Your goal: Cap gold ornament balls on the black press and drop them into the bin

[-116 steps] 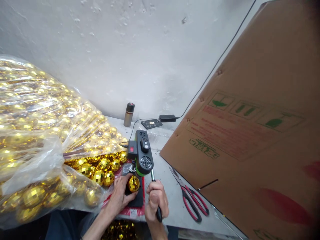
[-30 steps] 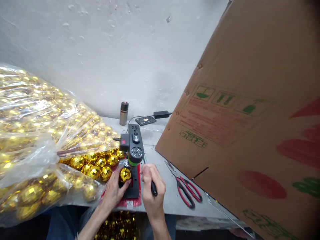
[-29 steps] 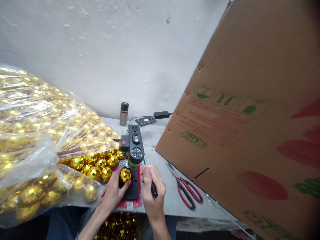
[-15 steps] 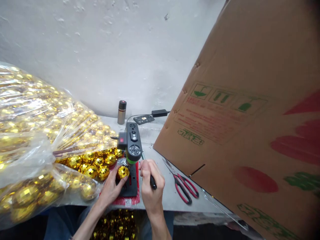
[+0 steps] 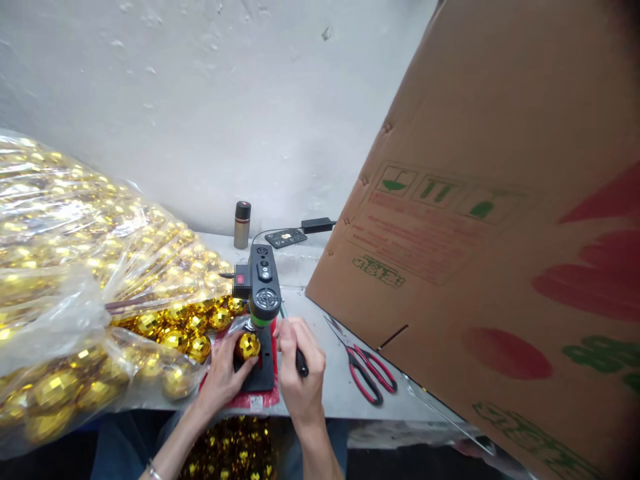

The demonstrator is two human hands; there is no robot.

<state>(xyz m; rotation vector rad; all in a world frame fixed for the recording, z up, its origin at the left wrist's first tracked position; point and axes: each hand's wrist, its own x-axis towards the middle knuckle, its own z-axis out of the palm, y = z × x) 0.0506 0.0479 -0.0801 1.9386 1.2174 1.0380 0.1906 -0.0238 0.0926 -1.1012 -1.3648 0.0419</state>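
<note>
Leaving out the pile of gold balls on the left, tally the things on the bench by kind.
Ball in left hand: 1
Machine, lever in right hand: 1
Scissors: 1
Bottle: 1
Adapter: 1
Black pad: 1
Box: 1
Total: 7

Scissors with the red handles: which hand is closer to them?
Right. The right hand grips the black lever just left of the scissors, not touching them. The left hand holds a gold ball farther left, beyond the black machine.
</note>
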